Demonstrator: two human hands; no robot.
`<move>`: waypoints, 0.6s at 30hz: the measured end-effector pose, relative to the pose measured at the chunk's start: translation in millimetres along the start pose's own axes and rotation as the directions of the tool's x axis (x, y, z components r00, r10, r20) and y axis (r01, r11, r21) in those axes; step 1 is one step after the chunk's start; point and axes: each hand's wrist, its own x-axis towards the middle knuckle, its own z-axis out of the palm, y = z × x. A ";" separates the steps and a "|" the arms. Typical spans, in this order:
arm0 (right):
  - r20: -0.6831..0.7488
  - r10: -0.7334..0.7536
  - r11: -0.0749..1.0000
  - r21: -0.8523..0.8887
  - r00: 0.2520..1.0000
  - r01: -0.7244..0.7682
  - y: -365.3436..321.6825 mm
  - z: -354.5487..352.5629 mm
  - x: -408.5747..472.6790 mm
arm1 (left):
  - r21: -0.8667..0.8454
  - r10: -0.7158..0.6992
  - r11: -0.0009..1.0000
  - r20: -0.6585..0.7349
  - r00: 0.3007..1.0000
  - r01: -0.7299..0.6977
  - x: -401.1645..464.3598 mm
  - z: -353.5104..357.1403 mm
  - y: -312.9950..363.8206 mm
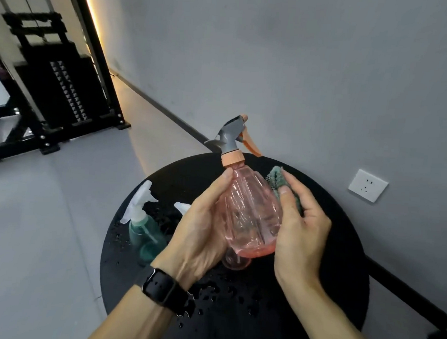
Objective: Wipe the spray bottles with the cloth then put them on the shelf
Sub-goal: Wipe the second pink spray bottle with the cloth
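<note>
Pink spray bottle (251,211): held in mid-air at the centre of the frame, above the round black table (343,257); upright with a slight tilt, grey and orange trigger head pointing toward the upper right; a little liquid shows in its base.
Left hand (199,228): comes in from the lower left, palm turned toward the bottle; thumb stretched up along the bottle's left shoulder, tip just under the orange collar; the other fingers wrap behind the body and are mostly hidden, so the grip is closed around the bottle.
Left wrist: carries a black watch band (161,288); forearm runs to the bottom edge of the frame.
Right hand (303,228): comes in from the lower right, thumb pressed onto the cloth, fingers curled behind it; it pinches the cloth against the bottle's right side.
Cloth (280,180): green-grey, folded, its upper end sticking up above the thumb, touching the bottle's upper right.
Teal spray bottle (144,232): white trigger, stands on the table's left part, left of the left hand.
Another white trigger (182,208): shows just behind the left hand; its bottle is hidden.
Table surface: scattered water drops (208,295) near the left wrist and around the teal bottle.
Wall socket (368,185): white, on the grey wall at the right of the frame.
Upper left of the frame: black metal frame (64,78) on the floor.
</note>
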 end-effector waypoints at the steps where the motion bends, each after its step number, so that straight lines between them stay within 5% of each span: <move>1: 0.004 0.005 1.000 0.006 1.000 -0.005 1.0 3.5 -2.0 | 0.039 0.024 0.999 -0.032 0.999 -0.023 -0.4 -0.3 -1.6; 12: 0.149 0.018 0.997 -0.081 0.989 -0.006 2.2 26.5 -12.2 | 0.220 0.088 0.975 -0.240 0.967 -0.035 -6.0 -23.4 -5.6; 15: 0.219 -0.118 0.977 -0.149 0.969 0.152 -3.5 28.9 -7.7 | 0.254 0.111 0.967 -0.300 0.947 -0.032 -6.7 -23.4 -7.5; 18: 0.386 -0.325 0.869 -0.239 0.863 0.434 -5.7 36.0 -7.5 | 0.288 0.136 0.957 -0.309 0.941 -0.044 -7.3 -21.7 -8.1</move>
